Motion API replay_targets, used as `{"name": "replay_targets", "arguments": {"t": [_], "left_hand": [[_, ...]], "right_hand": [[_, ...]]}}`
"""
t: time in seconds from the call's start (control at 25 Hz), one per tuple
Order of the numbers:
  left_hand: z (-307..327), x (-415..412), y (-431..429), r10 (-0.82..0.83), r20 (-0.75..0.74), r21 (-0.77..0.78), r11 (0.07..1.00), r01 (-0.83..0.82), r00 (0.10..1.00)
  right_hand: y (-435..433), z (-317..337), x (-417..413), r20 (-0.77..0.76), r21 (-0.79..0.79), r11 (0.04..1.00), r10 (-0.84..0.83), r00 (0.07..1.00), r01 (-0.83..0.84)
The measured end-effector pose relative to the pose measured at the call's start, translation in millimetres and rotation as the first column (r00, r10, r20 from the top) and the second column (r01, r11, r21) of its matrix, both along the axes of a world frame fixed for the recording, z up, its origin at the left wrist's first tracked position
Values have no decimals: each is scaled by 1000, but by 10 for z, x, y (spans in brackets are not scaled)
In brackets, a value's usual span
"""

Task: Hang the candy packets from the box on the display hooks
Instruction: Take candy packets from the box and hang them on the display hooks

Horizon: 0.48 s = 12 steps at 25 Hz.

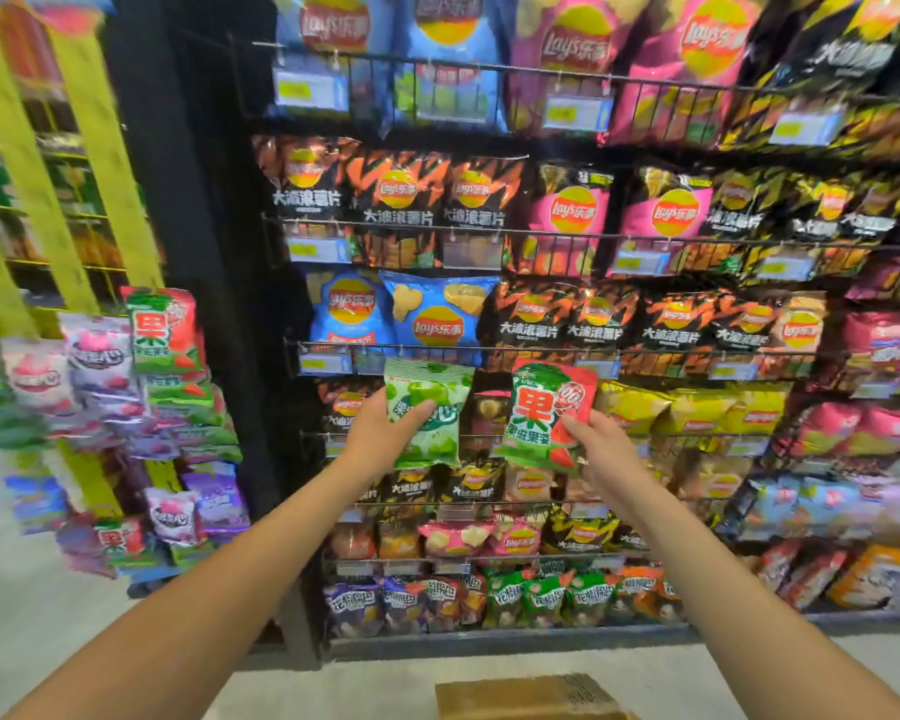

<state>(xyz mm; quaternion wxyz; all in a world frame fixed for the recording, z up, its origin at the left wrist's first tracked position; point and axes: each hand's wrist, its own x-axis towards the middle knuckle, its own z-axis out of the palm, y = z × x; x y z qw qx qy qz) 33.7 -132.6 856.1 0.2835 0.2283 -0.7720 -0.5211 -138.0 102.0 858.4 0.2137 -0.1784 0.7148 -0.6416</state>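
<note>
On the left, candy packets [126, 387] already hang on the display hooks. Your left hand [380, 433] grips a green packet [427, 413]; your right hand [601, 449] pinches a red-and-green packet [541, 413]. Both still need hanging. The box [531, 696] sits near, below.

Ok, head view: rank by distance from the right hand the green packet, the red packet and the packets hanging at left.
1. The red packet, pinched in the right hand itself.
2. The green packet, just left, gripped by the left hand.
3. The hanging packets, far off to the left.
</note>
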Motion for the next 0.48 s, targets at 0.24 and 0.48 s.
{"name": "replay_targets", "arguments": {"t": [0.24,0.48], "left_hand": [[168,807,-365,162,-26,-10,987,-163,986],[135,1652,-777,338,-62,100,938,-331,939]], "right_hand": [[-740,114,415,-60,-33,983,181,982,-183],[-1427,187,1035,-90,-86,936,335,938,-342]]}}
